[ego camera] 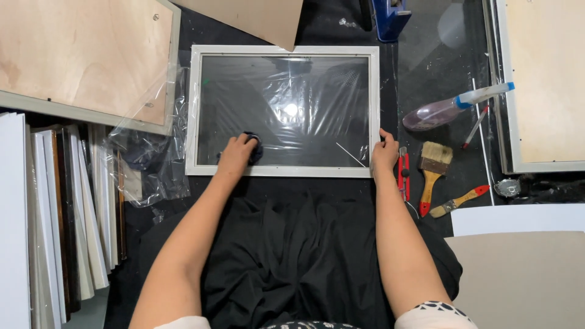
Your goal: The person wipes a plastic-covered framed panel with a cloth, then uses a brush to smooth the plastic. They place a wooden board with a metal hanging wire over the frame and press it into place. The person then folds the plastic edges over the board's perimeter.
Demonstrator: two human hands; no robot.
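A white picture frame with a glass pane lies flat on the dark work surface in front of me. My left hand presses a small dark blue cloth onto the glass near the frame's lower left. My right hand grips the frame's lower right corner, fingers curled over its edge. A light glare sits in the middle of the glass.
A spray bottle, two paintbrushes, a red cutter and a pen lie right of the frame. Other frames with wooden backs sit at upper left and far right. Clear plastic wrap and stacked frames are on the left.
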